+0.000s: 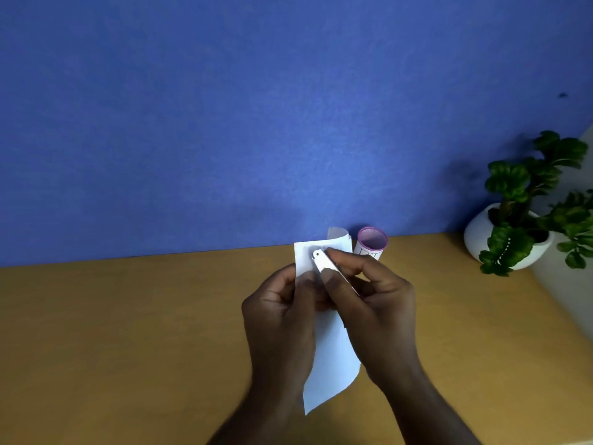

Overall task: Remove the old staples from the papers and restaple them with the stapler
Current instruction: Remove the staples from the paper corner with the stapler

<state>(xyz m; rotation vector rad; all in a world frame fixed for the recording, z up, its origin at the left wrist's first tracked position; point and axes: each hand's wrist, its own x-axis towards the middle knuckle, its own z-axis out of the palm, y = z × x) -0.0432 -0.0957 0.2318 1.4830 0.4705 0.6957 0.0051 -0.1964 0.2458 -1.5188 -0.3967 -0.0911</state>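
Pinched between thumb and forefinger, the right hand [378,303] held a small white staple remover [322,261] against the papers' [333,348] top corner, which the left hand [282,313] gripped above the surface [128,332]. Both wrists angled inward — a shallow, steady pry would likely spare the sheets.

blue wall [224,123], wooden desk [128,332] (dim light)

Cup [372,243] behind papers [333,354], plant [526,200] right.
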